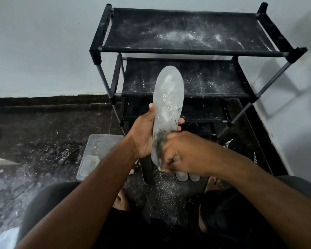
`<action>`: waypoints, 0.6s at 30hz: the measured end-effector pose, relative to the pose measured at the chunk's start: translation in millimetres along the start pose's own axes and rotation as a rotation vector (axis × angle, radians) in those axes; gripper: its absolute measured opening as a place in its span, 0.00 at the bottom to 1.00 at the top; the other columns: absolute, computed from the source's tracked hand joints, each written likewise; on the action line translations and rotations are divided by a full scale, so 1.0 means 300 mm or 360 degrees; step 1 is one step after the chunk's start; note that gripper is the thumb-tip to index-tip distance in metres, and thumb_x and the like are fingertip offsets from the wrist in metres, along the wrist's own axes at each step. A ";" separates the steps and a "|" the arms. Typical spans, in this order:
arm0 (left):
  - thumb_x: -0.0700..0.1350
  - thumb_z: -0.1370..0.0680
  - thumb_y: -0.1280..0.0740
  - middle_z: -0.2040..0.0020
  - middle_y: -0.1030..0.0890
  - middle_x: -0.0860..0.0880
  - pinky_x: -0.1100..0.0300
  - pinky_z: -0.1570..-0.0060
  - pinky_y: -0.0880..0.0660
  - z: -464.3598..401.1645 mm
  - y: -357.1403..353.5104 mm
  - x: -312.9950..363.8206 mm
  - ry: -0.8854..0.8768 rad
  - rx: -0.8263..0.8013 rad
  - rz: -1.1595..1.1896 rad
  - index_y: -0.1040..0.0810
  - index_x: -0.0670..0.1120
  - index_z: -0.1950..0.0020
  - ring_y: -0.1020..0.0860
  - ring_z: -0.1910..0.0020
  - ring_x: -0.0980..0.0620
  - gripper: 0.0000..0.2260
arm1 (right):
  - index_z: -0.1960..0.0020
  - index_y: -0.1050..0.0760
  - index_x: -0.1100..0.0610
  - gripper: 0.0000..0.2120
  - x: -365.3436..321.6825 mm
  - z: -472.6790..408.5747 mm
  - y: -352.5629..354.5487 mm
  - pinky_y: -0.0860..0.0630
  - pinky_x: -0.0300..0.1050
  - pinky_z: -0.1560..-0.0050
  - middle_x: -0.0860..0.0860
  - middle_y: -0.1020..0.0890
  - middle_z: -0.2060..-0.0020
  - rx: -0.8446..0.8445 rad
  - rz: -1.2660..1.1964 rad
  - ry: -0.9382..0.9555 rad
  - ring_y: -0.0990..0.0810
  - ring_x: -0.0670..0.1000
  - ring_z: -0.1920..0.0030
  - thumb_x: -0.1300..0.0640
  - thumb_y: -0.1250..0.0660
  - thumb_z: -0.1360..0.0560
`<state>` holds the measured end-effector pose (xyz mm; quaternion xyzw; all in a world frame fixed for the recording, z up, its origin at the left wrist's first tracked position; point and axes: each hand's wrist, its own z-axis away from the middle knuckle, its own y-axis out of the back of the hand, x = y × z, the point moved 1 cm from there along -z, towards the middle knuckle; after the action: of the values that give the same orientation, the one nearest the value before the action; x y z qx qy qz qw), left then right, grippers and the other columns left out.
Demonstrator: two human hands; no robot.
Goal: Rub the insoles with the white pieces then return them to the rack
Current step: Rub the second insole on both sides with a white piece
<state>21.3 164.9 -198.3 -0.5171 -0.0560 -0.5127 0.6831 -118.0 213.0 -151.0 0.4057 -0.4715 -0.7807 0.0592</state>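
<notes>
The insole (168, 103) stands nearly upright in mid-air in front of the rack (187, 51), toe end up, its pale face speckled with white crumbs and its lower part smeared darker. The left hand (144, 135) grips it along the left edge, thumb on the near face and fingertips showing round the right edge. The right hand (181, 153) is curled tight at the heel end, pinching a small white piece (162, 168) that peeks out below the knuckles, pressed against the bottom of the insole. Just under the hands, a dark insole (147, 169) points down toward the floor, and two pale rounded ends of other insoles (187, 175) lie on the floor beside it. The black rack behind has several tiers, the top shelf and the one below dusted with white powder. The dark stone floor (43, 141) is scattered with the same white grit, thickest right below the hands. To the left sits a clear plastic container (101, 146) with a smaller clear tub (88, 165) inside it. The person's bare feet (213, 184) show below the arms, knees in dark shorts either side, and a pale wall (43, 42) backs it all.
</notes>
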 end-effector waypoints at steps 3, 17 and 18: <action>0.61 0.13 0.51 0.40 0.17 0.37 0.50 0.44 0.18 0.005 -0.011 -0.014 -0.0012 -0.0011 -0.0024 0.25 0.40 0.30 0.17 0.45 0.43 0.29 | 0.52 0.15 0.47 0.05 -0.004 0.007 0.046 0.31 0.33 0.55 0.38 0.20 0.58 0.0291 0.0041 0.0058 0.28 0.38 0.55 0.51 0.26 0.28; 0.63 0.15 0.52 0.41 0.17 0.36 0.49 0.45 0.18 -0.001 -0.013 -0.029 0.0029 0.0004 -0.0110 0.28 0.41 0.26 0.16 0.49 0.43 0.32 | 0.58 0.16 0.48 0.03 -0.014 -0.027 -0.022 0.21 0.46 0.55 0.38 0.26 0.61 0.0056 0.0178 0.0057 0.23 0.43 0.56 0.56 0.25 0.29; 0.63 0.15 0.52 0.42 0.17 0.36 0.49 0.46 0.18 -0.001 -0.011 -0.030 0.0030 0.0007 -0.0091 0.28 0.41 0.26 0.16 0.50 0.43 0.31 | 0.57 0.16 0.48 0.03 -0.012 -0.019 -0.014 0.21 0.45 0.54 0.38 0.25 0.61 0.0036 0.0134 0.0043 0.23 0.42 0.56 0.56 0.25 0.29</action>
<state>14.4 170.7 -201.8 -0.5089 -0.0654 -0.5369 0.6697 -110.6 213.2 -153.5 0.3966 -0.4962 -0.7666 0.0937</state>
